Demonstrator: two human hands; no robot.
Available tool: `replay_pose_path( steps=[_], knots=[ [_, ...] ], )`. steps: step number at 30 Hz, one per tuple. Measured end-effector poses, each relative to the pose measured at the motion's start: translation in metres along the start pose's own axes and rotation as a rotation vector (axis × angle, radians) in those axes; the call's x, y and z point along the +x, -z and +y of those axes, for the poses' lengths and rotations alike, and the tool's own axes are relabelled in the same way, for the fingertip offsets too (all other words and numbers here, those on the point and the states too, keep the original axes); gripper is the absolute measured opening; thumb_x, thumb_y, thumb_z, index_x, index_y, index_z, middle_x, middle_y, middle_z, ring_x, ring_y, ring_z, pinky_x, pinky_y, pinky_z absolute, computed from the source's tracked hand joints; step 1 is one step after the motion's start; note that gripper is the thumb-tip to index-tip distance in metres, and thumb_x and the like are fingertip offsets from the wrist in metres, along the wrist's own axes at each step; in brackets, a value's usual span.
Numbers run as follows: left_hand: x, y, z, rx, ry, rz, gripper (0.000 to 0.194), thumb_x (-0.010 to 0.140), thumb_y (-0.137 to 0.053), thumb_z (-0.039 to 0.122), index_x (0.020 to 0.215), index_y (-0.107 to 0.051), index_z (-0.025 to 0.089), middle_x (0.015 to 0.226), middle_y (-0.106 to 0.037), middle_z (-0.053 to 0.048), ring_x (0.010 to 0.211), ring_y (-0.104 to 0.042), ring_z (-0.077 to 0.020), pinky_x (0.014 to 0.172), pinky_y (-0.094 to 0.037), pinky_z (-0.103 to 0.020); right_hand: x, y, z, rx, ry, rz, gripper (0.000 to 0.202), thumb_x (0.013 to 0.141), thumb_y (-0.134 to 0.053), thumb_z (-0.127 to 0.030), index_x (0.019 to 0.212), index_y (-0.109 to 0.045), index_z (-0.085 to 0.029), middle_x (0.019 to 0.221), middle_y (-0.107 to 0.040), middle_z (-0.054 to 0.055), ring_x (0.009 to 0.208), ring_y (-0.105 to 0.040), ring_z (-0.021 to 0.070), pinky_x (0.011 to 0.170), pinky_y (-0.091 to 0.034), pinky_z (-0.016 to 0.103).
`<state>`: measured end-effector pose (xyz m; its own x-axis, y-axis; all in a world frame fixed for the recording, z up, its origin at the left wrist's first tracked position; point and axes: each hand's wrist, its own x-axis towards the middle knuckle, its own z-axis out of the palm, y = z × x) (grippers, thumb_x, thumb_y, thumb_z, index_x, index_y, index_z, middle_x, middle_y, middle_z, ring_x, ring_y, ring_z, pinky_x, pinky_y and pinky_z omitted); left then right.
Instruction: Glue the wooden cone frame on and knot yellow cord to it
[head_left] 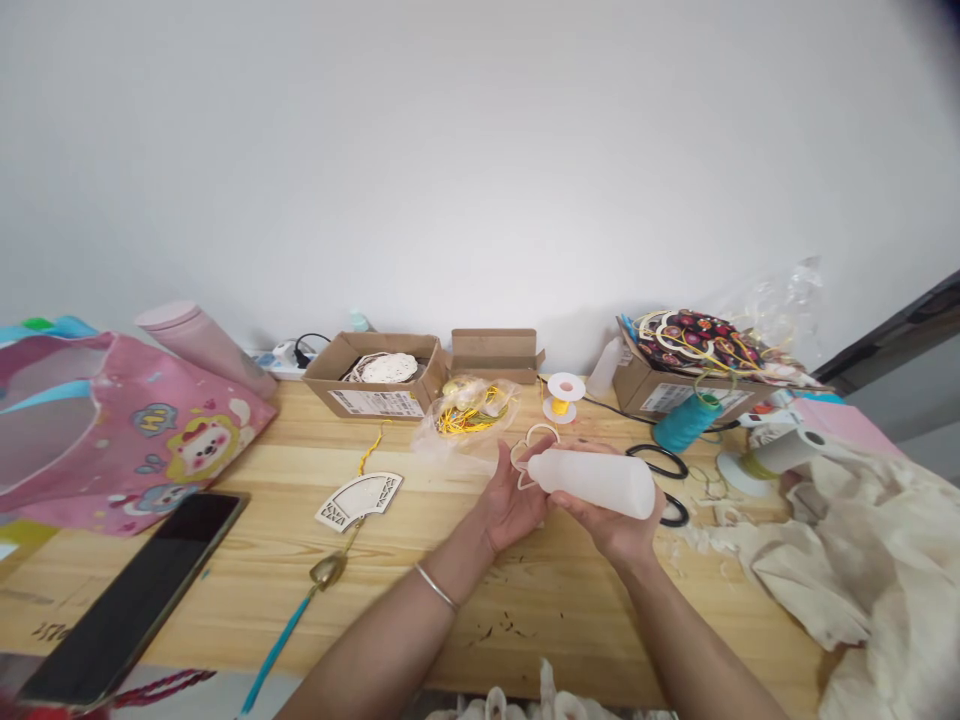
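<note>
A white squeeze bottle lies tilted in my right hand, whose fingers wrap round it from below, with its nozzle pointing left. My left hand is beside the nozzle, its thumb raised and its palm up. A thin pale wooden outline piece shows at the fingers of my left hand, next to the nozzle; the hand's grip on it is partly hidden by the bottle. Further left on the table rests a fan-shaped wooden ornament with a yellow cord above and a metal bead and blue tassel below.
Cardboard boxes stand along the wall, near a bag of yellow cords and a spool. Black-handled scissors, teal thread and beige cloth are at right. A phone and pink bag lie left.
</note>
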<state>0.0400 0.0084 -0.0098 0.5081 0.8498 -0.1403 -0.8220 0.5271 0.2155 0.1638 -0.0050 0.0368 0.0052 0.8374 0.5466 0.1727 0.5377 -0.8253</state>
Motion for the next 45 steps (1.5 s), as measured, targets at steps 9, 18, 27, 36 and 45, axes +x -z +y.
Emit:
replay_pose_path(
  steps=[9, 18, 27, 36, 45],
  knots=[
    [-0.0005, -0.0022, -0.0009, 0.039, -0.003, 0.007, 0.056, 0.070, -0.044, 0.054, 0.109, -0.049, 0.014, 0.105, -0.055, -0.009, 0.102, -0.047, -0.0189, 0.091, -0.033, -0.031, 0.0015, 0.0021, -0.0021, -0.061, 0.049, -0.043, 0.042, 0.053, -0.070, -0.019, 0.093, -0.057, -0.021, 0.087, -0.063, 0.005, 0.080, -0.059, 0.0227, 0.068, -0.050, 0.035],
    [0.0009, 0.0013, -0.0024, 0.017, 0.053, 0.040, 0.056, 0.068, -0.043, 0.055, 0.108, -0.050, 0.016, 0.101, -0.056, -0.008, 0.095, -0.050, -0.0186, 0.081, -0.037, -0.028, -0.0023, 0.0012, 0.0052, -0.014, -0.009, 0.028, 0.043, 0.053, -0.070, -0.016, 0.093, -0.058, -0.021, 0.092, -0.062, 0.004, 0.085, -0.056, 0.0206, 0.075, -0.047, 0.035],
    [-0.0001, -0.0008, -0.0015, 0.014, 0.041, 0.034, 0.052, 0.070, -0.044, 0.053, 0.104, -0.052, 0.015, 0.101, -0.057, -0.008, 0.095, -0.051, -0.0177, 0.083, -0.037, -0.028, -0.0016, -0.0004, 0.0021, 0.030, -0.055, 0.039, 0.037, 0.053, -0.071, -0.018, 0.088, -0.060, -0.018, 0.089, -0.063, 0.006, 0.084, -0.057, 0.0215, 0.076, -0.047, 0.037],
    [0.0009, 0.0036, -0.0026, 0.005, 0.056, 0.031, 0.051, 0.068, -0.044, 0.055, 0.096, -0.056, 0.015, 0.095, -0.059, -0.007, 0.090, -0.053, -0.0165, 0.083, -0.036, -0.028, -0.0012, 0.0009, 0.0052, 0.090, -0.111, 0.103, 0.037, 0.051, -0.071, -0.019, 0.087, -0.060, -0.017, 0.090, -0.063, 0.008, 0.080, -0.059, 0.0219, 0.072, -0.050, 0.037],
    [-0.0005, -0.0010, 0.0012, 0.045, -0.005, 0.000, 0.054, 0.071, -0.044, 0.051, 0.109, -0.049, 0.014, 0.100, -0.058, -0.008, 0.095, -0.051, -0.0187, 0.086, -0.035, -0.030, 0.0024, 0.0050, -0.0026, 0.019, 0.009, -0.045, 0.038, 0.051, -0.070, -0.016, 0.087, -0.060, -0.018, 0.086, -0.064, 0.006, 0.079, -0.059, 0.0220, 0.069, -0.051, 0.036]
  ],
)
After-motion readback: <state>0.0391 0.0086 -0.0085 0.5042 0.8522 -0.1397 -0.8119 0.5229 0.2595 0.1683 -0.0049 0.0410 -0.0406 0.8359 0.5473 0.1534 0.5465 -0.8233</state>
